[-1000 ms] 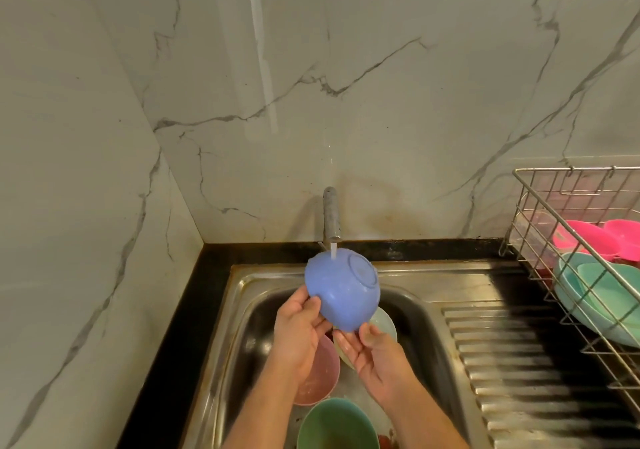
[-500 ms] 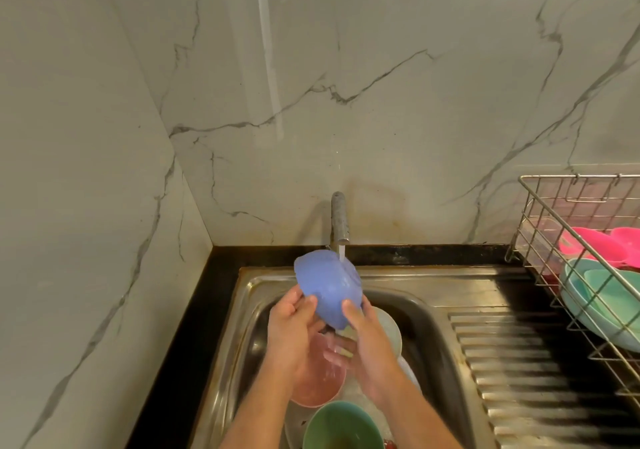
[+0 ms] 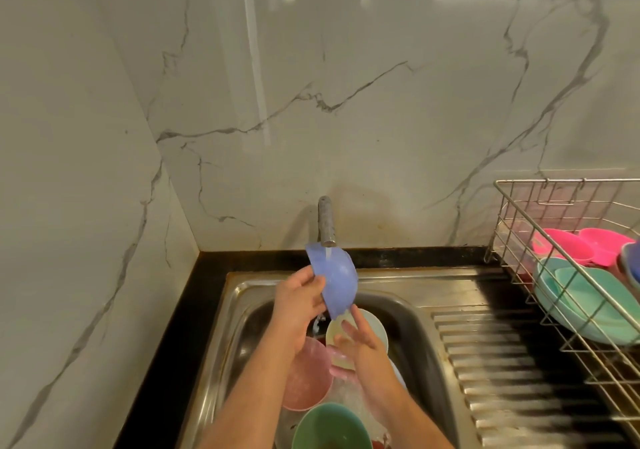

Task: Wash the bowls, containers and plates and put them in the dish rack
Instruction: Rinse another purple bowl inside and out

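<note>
A blue bowl (image 3: 335, 280) is tilted on its side under the running tap (image 3: 326, 221), above the sink. My left hand (image 3: 299, 304) grips its rim from the left. My right hand (image 3: 360, 348) is just below the bowl with fingers straight, one fingertip near its lower edge, holding nothing. In the sink (image 3: 420, 324) below lie a pink bowl (image 3: 306, 379), a cream bowl (image 3: 372, 325) and a green bowl (image 3: 329, 426).
A wire dish rack (image 3: 526, 240) stands on the ribbed drainboard (image 3: 512, 372) at the right, holding pink dishes (image 3: 568, 246) and teal dishes (image 3: 588, 304). Marble walls close off the back and left. A black counter edge (image 3: 173, 327) runs along the sink's left.
The blue bowl has turned from bottom-up to on its side under the stream. My right hand came off the bowl and dropped lower; my left hand keeps its hold.
</note>
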